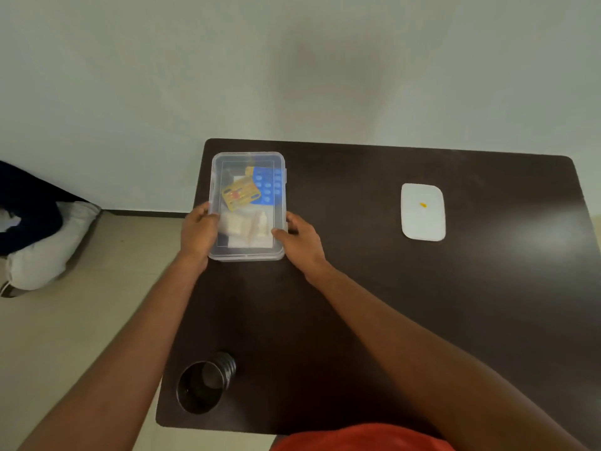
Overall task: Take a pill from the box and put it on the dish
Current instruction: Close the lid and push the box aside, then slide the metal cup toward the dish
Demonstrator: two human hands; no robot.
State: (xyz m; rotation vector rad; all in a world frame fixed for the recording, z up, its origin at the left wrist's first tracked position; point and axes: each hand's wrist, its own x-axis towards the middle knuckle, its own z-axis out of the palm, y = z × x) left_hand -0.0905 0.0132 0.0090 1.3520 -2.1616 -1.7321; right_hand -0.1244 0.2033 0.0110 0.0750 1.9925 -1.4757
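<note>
A clear plastic box (248,157) with its lid on sits at the far left of the dark table. Inside it lie a yellow blister pack (240,194), a blue blister pack (268,185) and white packets. My left hand (198,232) grips the box's left side near the front. On the box's right side my right hand (300,239) holds on, thumb over the lid edge. A white rounded dish (422,222) lies to the right with a small yellow pill (422,205) on it.
A black cup (203,384) stands near the table's front left corner. The table (422,320) ends just left of the box. On the floor at the left sits a white bag (48,245) with dark cloth on it.
</note>
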